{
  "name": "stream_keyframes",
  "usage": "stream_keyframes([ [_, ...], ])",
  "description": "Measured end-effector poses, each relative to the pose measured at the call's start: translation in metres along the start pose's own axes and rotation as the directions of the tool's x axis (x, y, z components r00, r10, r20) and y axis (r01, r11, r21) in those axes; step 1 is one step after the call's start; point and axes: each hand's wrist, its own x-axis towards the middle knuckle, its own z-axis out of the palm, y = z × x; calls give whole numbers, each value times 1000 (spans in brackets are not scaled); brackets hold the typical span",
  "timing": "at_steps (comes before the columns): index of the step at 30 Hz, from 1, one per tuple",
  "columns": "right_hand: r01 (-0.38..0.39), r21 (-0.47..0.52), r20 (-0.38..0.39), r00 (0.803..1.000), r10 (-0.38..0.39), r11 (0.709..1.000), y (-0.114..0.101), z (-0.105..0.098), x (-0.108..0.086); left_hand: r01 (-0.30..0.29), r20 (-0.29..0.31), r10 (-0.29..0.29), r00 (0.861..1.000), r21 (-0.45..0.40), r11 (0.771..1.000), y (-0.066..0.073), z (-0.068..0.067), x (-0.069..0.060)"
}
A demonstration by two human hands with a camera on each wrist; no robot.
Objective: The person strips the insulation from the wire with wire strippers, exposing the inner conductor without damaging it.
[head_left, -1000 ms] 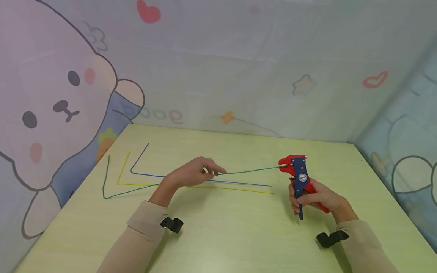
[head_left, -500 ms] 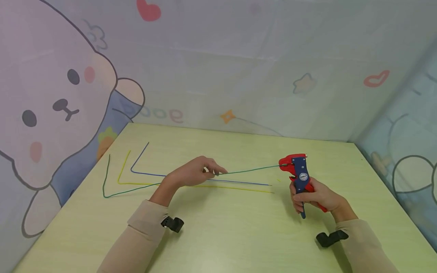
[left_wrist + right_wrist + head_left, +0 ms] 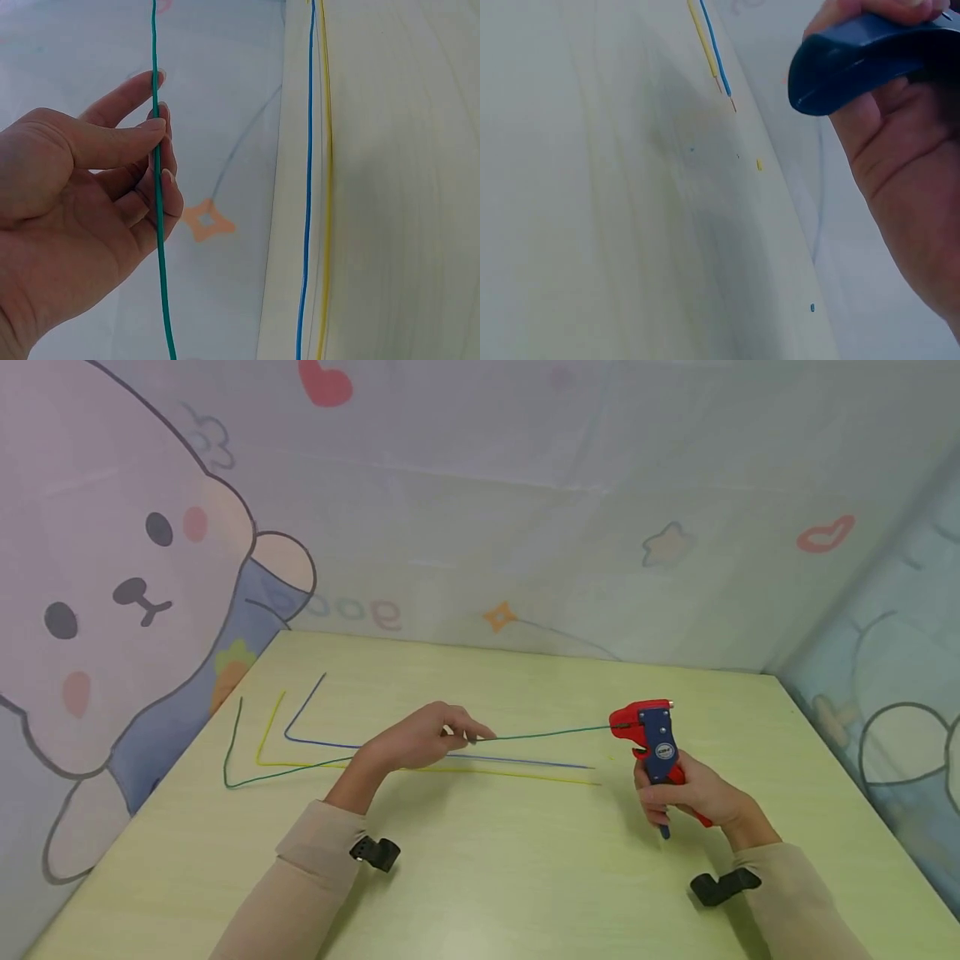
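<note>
My left hand pinches a green wire between thumb and fingertips, above the table. In the left wrist view the green wire runs across the fingers. From there it stretches right into the jaws of a red and blue wire stripper. My right hand grips the stripper's handles, its fingers wrapped round the blue one. The right wrist view has only a blue handle end in it; the stripper's head is out of that frame. The wire's end is hidden within the head.
A blue wire and a yellow wire lie on the table, both bent at the left. Bare copper ends show in the right wrist view, near a small yellow scrap and a blue scrap. A printed cloth hangs behind.
The stripper's handles have come closer together in my right hand, and its head has shifted slightly left. My left hand keeps its pinch on the green wire.
</note>
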Motion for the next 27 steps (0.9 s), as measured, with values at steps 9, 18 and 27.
stream_keyframes([
  [9,-80,-51,-201,977,68,995,-5,9,6,12,-39,-12,999,1,1000,0,-1,-3],
  [18,-70,-51,-230,972,56,996,-2,7,7,15,-50,-15,999,-6,1000,-4,-2,-4],
  [27,9,78,-180,984,5,997,-4,-1,-1,59,-83,-61,995,-23,998,-6,-8,-6],
])
